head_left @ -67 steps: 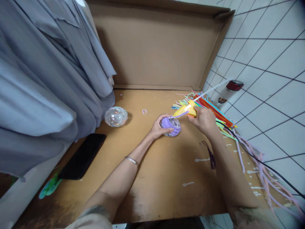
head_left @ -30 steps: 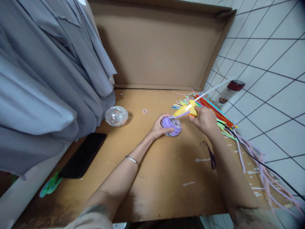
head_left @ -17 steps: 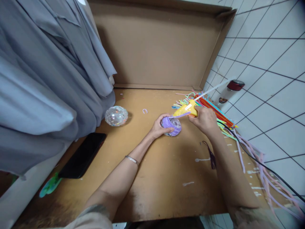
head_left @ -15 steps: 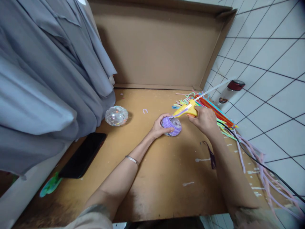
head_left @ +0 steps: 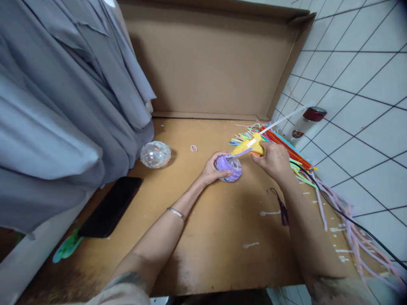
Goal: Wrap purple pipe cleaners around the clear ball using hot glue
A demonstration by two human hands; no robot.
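My left hand is closed around a clear ball partly wrapped in purple pipe cleaner, thumb across its near side. A loose purple end sticks out from the ball's top, beside the glue gun's nozzle. In my right hand is a yellow glue gun, its nozzle pointing down left at the ball's upper edge. A long translucent glue stick juts from the gun's back. Whether the nozzle touches the ball I cannot tell.
Another clear ball and a black phone are at left. Colourful pipe cleaners and a jar lie at right, near a black cord. A dark tassel rests nearby. A cardboard box stands behind; grey cloth hangs left.
The loose purple end has swung slightly downward and right, away from the top of the glue gun's barrel. Both hands have stayed almost in place.
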